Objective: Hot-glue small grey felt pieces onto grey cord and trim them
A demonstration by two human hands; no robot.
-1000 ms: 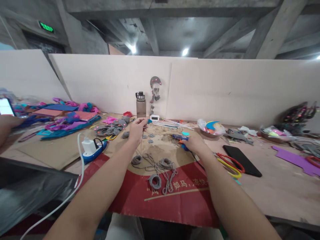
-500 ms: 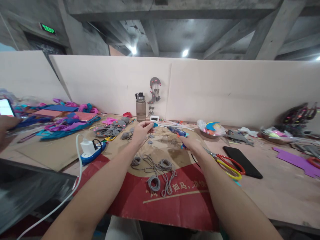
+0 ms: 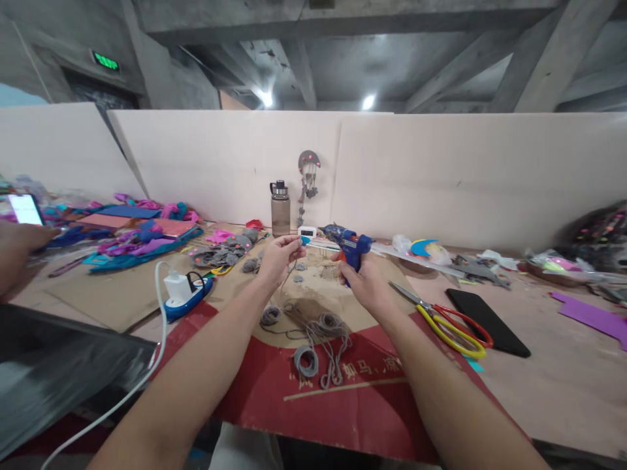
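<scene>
Between the thumb and fingertips of my left hand is a small blue piece, with a grey cord hanging below the hand. My right hand is wrapped round the handle of a blue glue gun, raised above the board with its nozzle pointing left, near the blue piece but apart from it. Under my hands, coils of grey cord lie on the red and brown cardboard. Small grey scraps rest on its brown part.
Scissors and a black phone lie at the right. A bottle and a small white clock stand behind. Left are a power strip, a white cable, coloured fabric and another person's hand.
The glue gun has been lifted upright in my right hand, which now grips its handle. My left hand still pinches the blue piece. The view has shifted slightly.
</scene>
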